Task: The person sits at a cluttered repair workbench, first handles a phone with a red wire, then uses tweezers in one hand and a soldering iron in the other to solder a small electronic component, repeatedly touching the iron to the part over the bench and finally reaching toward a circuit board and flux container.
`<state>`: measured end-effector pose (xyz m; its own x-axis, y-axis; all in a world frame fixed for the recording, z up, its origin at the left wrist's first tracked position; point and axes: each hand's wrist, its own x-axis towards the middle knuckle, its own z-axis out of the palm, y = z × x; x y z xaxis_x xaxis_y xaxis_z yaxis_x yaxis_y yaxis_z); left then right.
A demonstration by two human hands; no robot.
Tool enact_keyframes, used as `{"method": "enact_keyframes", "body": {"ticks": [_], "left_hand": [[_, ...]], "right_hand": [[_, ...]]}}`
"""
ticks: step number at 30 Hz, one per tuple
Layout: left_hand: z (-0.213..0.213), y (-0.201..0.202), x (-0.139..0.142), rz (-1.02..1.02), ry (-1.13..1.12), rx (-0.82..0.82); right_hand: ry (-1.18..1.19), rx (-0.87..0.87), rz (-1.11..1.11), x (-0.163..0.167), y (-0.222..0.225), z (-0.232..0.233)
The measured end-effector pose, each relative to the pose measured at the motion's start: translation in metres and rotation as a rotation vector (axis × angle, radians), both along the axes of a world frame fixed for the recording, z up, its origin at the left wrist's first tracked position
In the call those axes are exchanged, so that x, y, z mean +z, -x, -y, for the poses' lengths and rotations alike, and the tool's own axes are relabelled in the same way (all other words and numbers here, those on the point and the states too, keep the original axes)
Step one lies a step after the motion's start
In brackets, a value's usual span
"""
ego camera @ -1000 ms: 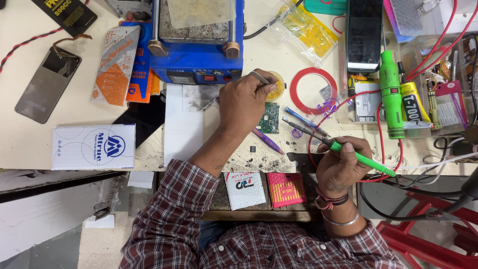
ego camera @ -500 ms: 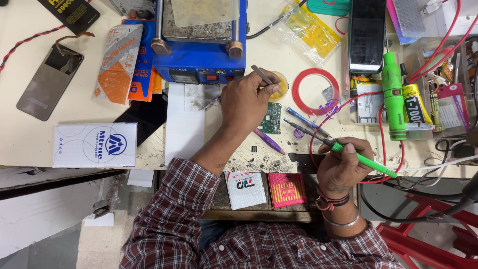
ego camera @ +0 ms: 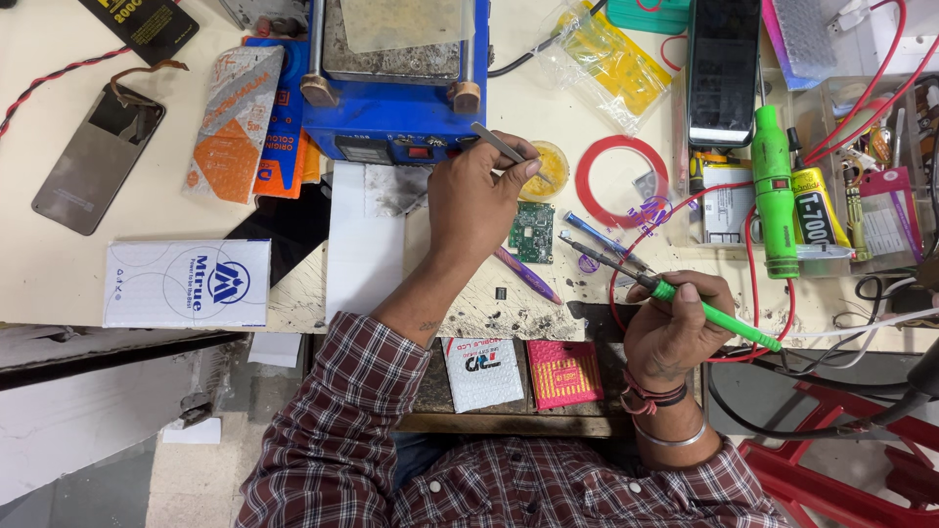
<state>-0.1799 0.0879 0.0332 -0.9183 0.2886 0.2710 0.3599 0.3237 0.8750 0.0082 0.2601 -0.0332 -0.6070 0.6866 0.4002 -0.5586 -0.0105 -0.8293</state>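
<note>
Head view looked down on a cluttered workbench (ego camera: pixel 59 284); the left hand (ego camera: pixel 479 200) was closed around thin tweezers (ego camera: pixel 504 149), just left of a small green circuit board (ego camera: pixel 534 233) lying on the bench; the right hand (ego camera: pixel 675 328) was clamped on a green-handled soldering iron (ego camera: pixel 685 298), its tip pointing left toward the board but apart from it; a blue machine (ego camera: pixel 391 78) stood at the far edge, beyond the left hand; a red tape ring (ego camera: pixel 622 181) lay right of the board.
</note>
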Motion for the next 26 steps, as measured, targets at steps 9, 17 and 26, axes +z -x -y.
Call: {"method": "enact_keyframes", "body": {"ticks": [9,17,26], "left_hand": [[-0.0042,-0.004,-0.0013,0.003,0.066,-0.032],[-0.0048,-0.0028,-0.0017,0.052,-0.047,-0.007],[-0.0047,-0.0012,-0.0052,0.006,-0.038,-0.002]], "right_hand": [[0.009,0.001,0.011,-0.0001,0.0,0.0017],[0.018,0.002,0.01,0.0,-0.0001,0.0022],[0.005,-0.002,0.01,0.0002,0.0009,0.0017]]}}
